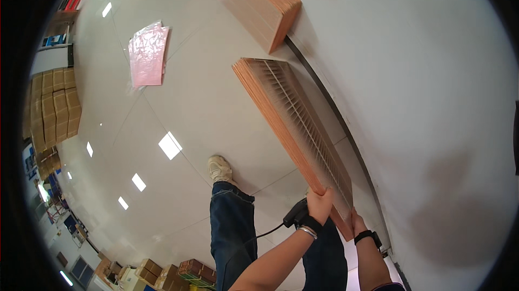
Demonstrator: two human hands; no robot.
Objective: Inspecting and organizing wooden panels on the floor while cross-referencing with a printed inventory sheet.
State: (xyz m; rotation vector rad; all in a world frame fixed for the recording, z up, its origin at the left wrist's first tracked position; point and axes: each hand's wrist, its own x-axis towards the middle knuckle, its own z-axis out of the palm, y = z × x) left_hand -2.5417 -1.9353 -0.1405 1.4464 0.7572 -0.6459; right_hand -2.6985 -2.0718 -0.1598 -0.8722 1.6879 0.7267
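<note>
A long stack of thin panels (281, 123) with orange-brown edges stands tilted on the floor beside the wall. Its upper face looks grey and glossy, with rows of fine lines or ridges. My left hand (320, 204) is closed round the near left edge of the stack. At the near right corner, my right hand (358, 223) grips the same stack, its fingers partly hidden behind the edge. Both wrists wear black straps, and a black device with a cable sits at my left wrist.
A second stack of similar panels (281, 12) leans against the white wall (421, 101) farther ahead. Pink sheets in clear plastic (148, 55) lie on the glossy tiled floor (189, 101). Brown cartons (57, 107) are piled at the far left, with more boxes (167, 277) at the lower left.
</note>
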